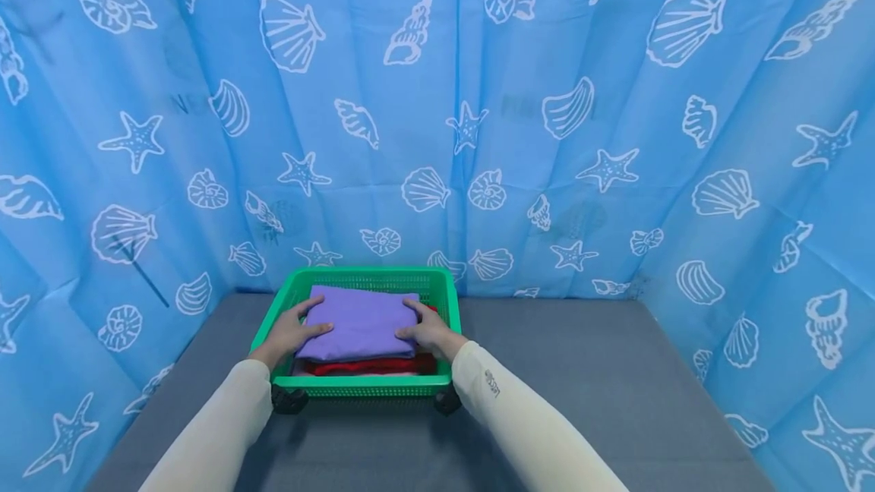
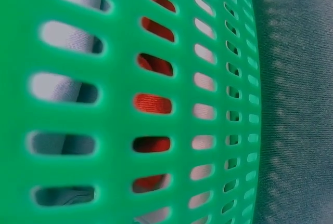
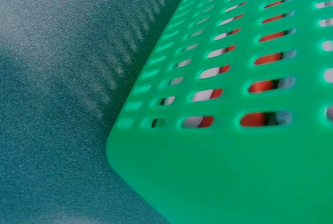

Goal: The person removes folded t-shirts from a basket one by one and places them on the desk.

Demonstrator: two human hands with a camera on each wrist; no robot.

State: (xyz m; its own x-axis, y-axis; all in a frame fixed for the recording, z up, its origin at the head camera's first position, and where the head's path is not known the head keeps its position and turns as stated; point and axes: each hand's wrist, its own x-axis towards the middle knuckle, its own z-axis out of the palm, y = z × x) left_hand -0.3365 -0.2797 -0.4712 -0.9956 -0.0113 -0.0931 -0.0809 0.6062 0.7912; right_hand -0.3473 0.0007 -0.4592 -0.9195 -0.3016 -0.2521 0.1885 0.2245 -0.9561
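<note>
- Your left hand (image 1: 290,334) grips the left side of the folded purple cloth (image 1: 358,325); your thumb and a finger lie over its upper face, and your other fingers are hidden from view.
- Your right hand (image 1: 431,330) grips the right side of the same cloth, with its thumb near the front and a finger reaching over the far right corner; the remaining fingers are hidden.
- The purple cloth sits inside the green basket (image 1: 362,381), uppermost in the stack and roughly level, between your two hands.
- Directly below the purple cloth you see a red cloth (image 1: 369,365), exposed along the front edge and at the right.
- In the left wrist view, a pale pink cloth (image 2: 204,112) shows through the perforated basket side, lower than the red one.
- The basket stands on the grey table (image 1: 547,370), near its far edge and left of centre.
- Your cream sleeves (image 1: 533,424) cover both forearms to the wrist; dark lettering marks the right one near the cuff.
- A black device (image 1: 290,400) is located below your left wrist, and a matching black unit (image 1: 447,400) below your right.
- A blue curtain (image 1: 519,173) with white shell and starfish outlines surrounds the table at the back and sides.
</note>
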